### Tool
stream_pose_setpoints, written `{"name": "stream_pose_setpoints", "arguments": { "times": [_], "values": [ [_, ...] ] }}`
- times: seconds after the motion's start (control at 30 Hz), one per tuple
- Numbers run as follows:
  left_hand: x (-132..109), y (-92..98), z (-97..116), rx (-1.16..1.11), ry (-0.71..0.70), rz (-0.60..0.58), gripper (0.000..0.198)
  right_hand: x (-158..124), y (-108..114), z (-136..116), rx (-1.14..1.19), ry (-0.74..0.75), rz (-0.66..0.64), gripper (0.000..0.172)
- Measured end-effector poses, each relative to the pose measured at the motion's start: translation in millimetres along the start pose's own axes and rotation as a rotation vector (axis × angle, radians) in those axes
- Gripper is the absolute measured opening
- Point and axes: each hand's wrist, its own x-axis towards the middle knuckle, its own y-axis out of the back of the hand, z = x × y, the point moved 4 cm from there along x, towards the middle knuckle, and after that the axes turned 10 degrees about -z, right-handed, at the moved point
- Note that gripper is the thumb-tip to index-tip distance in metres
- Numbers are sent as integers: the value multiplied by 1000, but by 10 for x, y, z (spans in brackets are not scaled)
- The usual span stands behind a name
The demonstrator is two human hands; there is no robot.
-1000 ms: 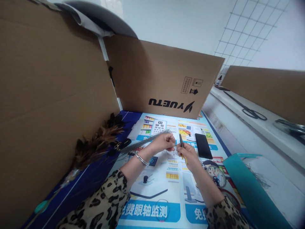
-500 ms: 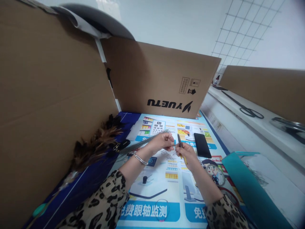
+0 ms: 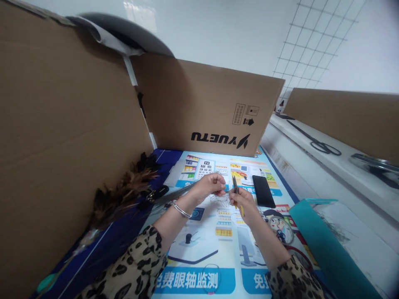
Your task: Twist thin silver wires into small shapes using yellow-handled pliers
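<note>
My left hand [image 3: 210,185] is pinched, thumb against fingertips, on a thin wire [image 3: 227,192] that barely shows in the gap between my hands. In my right hand [image 3: 246,203] are small scissors [image 3: 235,185] with dark blades pointing up and away and yellow handles below the fingers. The blades stand close to the left fingertips; whether they touch the wire I cannot tell. Under the hands lies a loose tangle of thin wire [image 3: 220,201]. A bundle of long grey wires [image 3: 177,193] runs behind my left wrist, partly hidden by it.
A black phone [image 3: 263,191] lies right of my hands on the printed table cover [image 3: 199,245]. Brown feathers [image 3: 121,195] line the left side. Cardboard panels [image 3: 202,99] wall the back and left. A teal box [image 3: 324,236] stands right; large scissors [image 3: 324,146] rest on the ledge.
My hands keep nearly the same place, with the left fingertips and the scissors slightly farther apart. The whole view has shifted a little.
</note>
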Motion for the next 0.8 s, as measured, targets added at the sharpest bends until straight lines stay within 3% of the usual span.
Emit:
{"name": "stream_pose_setpoints", "arguments": {
  "times": [0.37, 0.57, 0.8],
  "values": [
    [-33, -34, 49, -90, 11, -77, 25, 20, 3, 109, 37, 7, -20, 17],
    [-54, -66, 57, -129, 47, -130, 23, -5, -74, 171, 221, -55, -84, 21],
    [-68, -75, 32, -134, 67, -152, 20, -13, -110, 169, 317, -70, -150, 13]
  ]
}}
